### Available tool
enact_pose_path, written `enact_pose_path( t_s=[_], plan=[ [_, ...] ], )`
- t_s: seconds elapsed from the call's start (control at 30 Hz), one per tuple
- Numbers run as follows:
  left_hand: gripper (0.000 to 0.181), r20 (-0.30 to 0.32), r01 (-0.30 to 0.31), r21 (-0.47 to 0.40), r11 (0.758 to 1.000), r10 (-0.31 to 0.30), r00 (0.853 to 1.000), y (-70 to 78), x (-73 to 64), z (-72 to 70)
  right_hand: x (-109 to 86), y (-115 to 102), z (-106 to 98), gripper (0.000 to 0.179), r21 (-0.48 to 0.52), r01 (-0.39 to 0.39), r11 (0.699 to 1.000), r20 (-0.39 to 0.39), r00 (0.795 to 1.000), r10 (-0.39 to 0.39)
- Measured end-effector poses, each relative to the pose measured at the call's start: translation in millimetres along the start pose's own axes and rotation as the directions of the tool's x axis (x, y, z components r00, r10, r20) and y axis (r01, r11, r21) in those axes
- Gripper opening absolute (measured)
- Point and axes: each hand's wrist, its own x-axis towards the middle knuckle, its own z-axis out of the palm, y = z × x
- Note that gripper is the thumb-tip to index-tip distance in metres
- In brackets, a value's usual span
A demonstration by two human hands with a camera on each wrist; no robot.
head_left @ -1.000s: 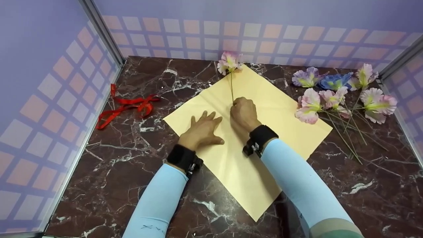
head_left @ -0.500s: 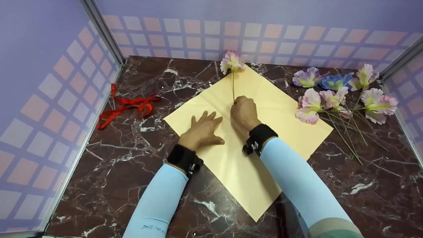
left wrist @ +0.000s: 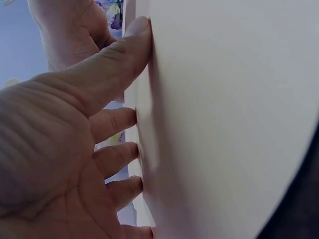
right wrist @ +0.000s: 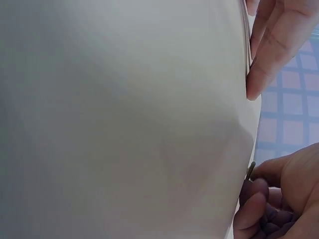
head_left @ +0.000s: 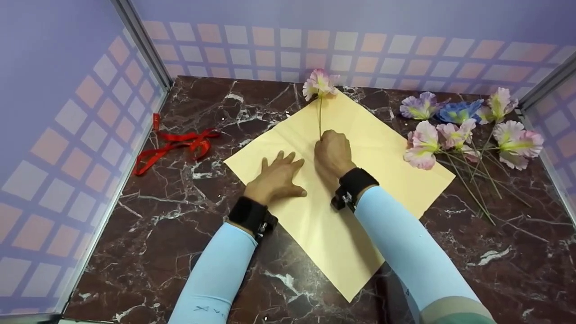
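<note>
Head view: right hand (head_left: 334, 154) grips the flower (head_left: 319, 85) by its stem (head_left: 320, 118), bloom at the far corner of the paper (head_left: 396, 166) near the surface's (head_left: 135, 252) back edge; left hand (head_left: 276, 177) sits wide-fingered on the paper. Light pinch, straight stem, paper braced: tidiest, I'd judge.

Dark marble tabletop (head_left: 139, 252) — white-veined, lilac walls (head_left: 252, 11) — pink and white squares (head_left: 265, 59), grey corner strips (head_left: 143, 40)
</note>
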Motion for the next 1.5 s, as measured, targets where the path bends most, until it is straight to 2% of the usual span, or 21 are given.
enact_pose_path(
  t_s=[0.27,0.33,0.47,0.6,0.8,1.1,1.2,1.3,1.4,1.5],
  plan=[
    [0.096,0.006,-0.009,-0.005,1.0,0.009,1.0,-0.1,0.9,0.8,-6.4,4.1,-16.4,0.033,-0.041,0.011,0.999,-0.019,1.0,-0.011],
    [0.096,0.009,-0.011,-0.009,1.0,0.011,1.0,-0.3,1.0,0.5,-9.5,7.4,-25.3,0.032,-0.051,0.031,0.998,-0.033,0.999,-0.033],
    [0.096,0.016,-0.006,-0.014,1.0,0.006,1.0,-0.3,0.8,-0.2,-18.3,22.3,-44.0,0.028,-0.066,0.112,0.992,-0.109,0.987,-0.119],
    [0.096,0.019,0.002,-0.011,1.0,-0.001,1.0,-0.2,0.3,-1.2,-31.3,47.2,-61.0,0.025,-0.059,0.184,0.981,-0.173,0.966,-0.192],
    [0.096,0.027,0.003,-0.009,1.0,-0.003,1.0,0.5,3.0,-1.1,-54.7,94.5,-83.3,0.02,-0.033,0.217,0.976,-0.234,0.947,-0.219],
    [0.097,0.032,-0.005,-0.02,1.0,0.006,0.999,-2.7,3.0,1.0,-90.2,163.7,-114.9,0.014,-0.142,0.23,0.963,-0.326,0.908,-0.265],
    [0.097,0.028,-0.009,-0.031,0.999,0.01,1.0,-3.9,2.3,1.8,-98.7,182.1,-128.7,0.014,-0.176,0.212,0.961,-0.36,0.895,-0.263],
    [0.097,0.021,-0.01,-0.03,1.0,0.01,1.0,-4.5,2.2,2.7,-104.3,200.0,-144.0,0.016,-0.203,0.159,0.966,-0.388,0.893,-0.229],
    [0.097,0.014,-0.005,-0.021,1.0,0.006,1.0,-4.9,2.6,3.7,-107.2,220.0,-160.6,0.019,-0.219,0.068,0.973,-0.395,0.906,-0.152],
    [0.096,0.012,-0.005,-0.019,1.0,0.005,1.0,-4.7,2.9,4.5,-108.7,242.3,-177.0,0.025,-0.219,-0.039,0.975,-0.369,0.928,-0.046]
  ],
)
